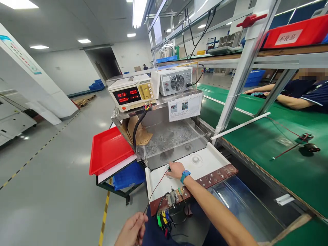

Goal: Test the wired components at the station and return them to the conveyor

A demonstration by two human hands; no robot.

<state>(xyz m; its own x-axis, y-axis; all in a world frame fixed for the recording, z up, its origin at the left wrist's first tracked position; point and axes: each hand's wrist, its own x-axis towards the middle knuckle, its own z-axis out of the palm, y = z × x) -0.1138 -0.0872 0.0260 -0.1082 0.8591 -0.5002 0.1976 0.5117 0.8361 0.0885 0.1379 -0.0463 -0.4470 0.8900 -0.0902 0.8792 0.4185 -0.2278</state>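
My right hand (176, 169), with a blue watch (185, 176) on the wrist, is closed around a small dark part (169, 169) at a round recess in the white tray (214, 154). Fingers cover most of that part, so its kind is unclear. From it a thin dark red wire (157, 185) runs taut toward me. My left hand (133, 228) pinches the wire's near end, lower and left of the tray. Along the tray's front, a brown terminal strip (205, 180) bears metal studs and plugged leads. Green, yellow and blue connectors (163, 218) hang below.
A power supply (132, 94) with lit red digits stands on a metal shelf beside a grey fan-cooled unit (176, 82). At left is a red tray (110, 150). On the green conveyor (289, 150), a wired motor (311, 147) lies near a co-worker's arms (289, 99).
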